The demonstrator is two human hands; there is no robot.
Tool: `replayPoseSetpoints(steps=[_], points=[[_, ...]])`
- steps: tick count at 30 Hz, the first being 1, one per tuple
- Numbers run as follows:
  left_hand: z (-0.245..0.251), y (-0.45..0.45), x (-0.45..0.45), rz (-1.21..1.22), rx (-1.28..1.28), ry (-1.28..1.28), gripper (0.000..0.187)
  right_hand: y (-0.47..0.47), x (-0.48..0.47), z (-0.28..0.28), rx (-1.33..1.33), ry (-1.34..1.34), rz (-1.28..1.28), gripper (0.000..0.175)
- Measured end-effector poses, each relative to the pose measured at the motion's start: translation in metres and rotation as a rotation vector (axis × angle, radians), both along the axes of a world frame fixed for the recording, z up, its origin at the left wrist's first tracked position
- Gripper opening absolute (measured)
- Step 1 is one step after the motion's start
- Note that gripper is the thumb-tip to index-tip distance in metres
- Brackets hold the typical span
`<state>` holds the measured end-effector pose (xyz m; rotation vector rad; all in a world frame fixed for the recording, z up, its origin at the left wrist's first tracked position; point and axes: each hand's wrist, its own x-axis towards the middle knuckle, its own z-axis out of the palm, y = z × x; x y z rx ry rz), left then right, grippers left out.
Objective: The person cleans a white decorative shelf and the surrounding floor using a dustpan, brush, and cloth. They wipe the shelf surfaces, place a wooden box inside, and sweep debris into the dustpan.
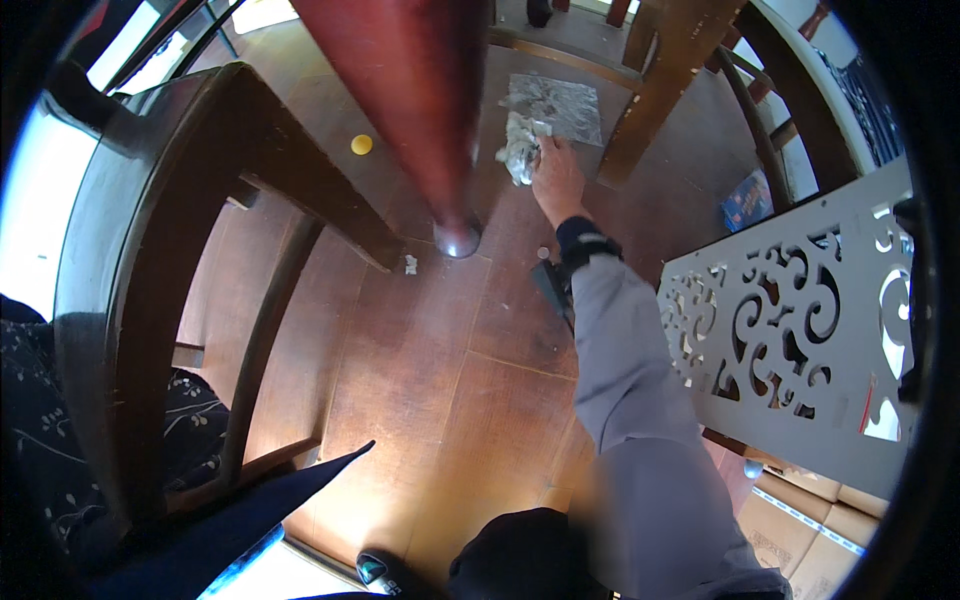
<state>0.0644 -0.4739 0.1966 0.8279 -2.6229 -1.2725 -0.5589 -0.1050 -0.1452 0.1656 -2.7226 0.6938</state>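
Note:
My right hand (559,176) reaches down to the brown tiled floor (397,375), its fingers closed around a crumpled whitish wad (523,150) that looks like plastic film or tissue. Just beyond the wad, a flat, wrinkled sheet of clear plastic (559,105) lies on the floor. A grey sleeve with a dark cuff covers my forearm. Beside the cuff shows a dark object (551,289), partly hidden by the arm, and a small round pale disc (543,253) lies near it. My left hand is out of view.
A red post (420,97) with a metallic foot stands left of my hand. Wooden chairs (270,150) are at left, and a wooden leg (667,90) rises at right. Also visible are a yellow ball (361,144), a white scrap (410,264), a blue packet (748,201) and a grey cut-out panel (780,330).

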Motion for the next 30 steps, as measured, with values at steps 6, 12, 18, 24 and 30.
replayPoseSetpoints(steps=[6,12,18,24,30], points=[[0.000,0.005,-0.003,0.012,-0.034,-0.016,0.011,-0.023,0.041,-0.039,0.294,0.076,0.126,0.026],[-0.001,0.007,-0.004,-0.013,-0.068,0.004,0.011,-0.032,0.209,-0.030,0.216,0.053,0.320,0.033],[-0.001,0.009,0.000,-0.053,-0.142,0.035,0.012,-0.051,0.245,0.019,-0.035,-0.047,0.411,0.033],[0.003,0.013,-0.004,-0.125,-0.235,0.053,0.014,-0.142,0.167,0.008,0.482,0.016,0.452,0.022],[0.000,0.009,0.005,-0.110,-0.255,0.103,0.016,-0.101,0.205,-0.001,0.343,-0.029,0.627,0.021]])
